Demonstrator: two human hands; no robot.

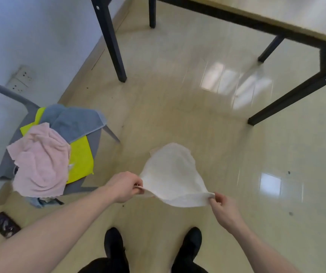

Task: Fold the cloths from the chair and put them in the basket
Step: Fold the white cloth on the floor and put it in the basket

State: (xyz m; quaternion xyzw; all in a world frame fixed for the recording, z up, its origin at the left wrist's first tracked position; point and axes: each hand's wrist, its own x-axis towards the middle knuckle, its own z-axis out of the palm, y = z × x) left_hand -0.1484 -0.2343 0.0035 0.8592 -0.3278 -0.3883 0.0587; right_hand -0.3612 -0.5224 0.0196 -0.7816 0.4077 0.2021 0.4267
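Two black shoes (152, 247) are planted at six o'clock on a glossy, pale yellowish tiled floor (177, 107), with dark trouser legs just below them at the frame edge. Above the shoes, a white cloth (173, 174) is held up in the air between both hands. Its near edge is stretched: one corner is pinched by the curled fingers of the left hand (125, 187), the other is pinched between thumb and fingertips of the right hand (224, 208). The rest of the cloth billows away toward twelve o'clock, clear of the floor.

At eight o'clock a dark, flat rectangular object (5, 224) lies on the floor; what it is cannot be told. At nine o'clock stands a grey chair (6, 95) against a pale wall (40, 26). Cloths are heaped on its seat: a pink cloth (40, 164) on top and nearest, a yellow cloth (80, 160) beneath it, a grey-blue cloth (75, 121) farther back. Some bluish fabric shows under the seat's near edge. Wall sockets (20, 79) are seen behind the chair back.

From twelve to two o'clock, a light-topped table (276, 10) with black legs stands well apart from the hands. Window light is reflected in bright patches on the tiles at two and three o'clock. A few dark specks are scattered on the floor.
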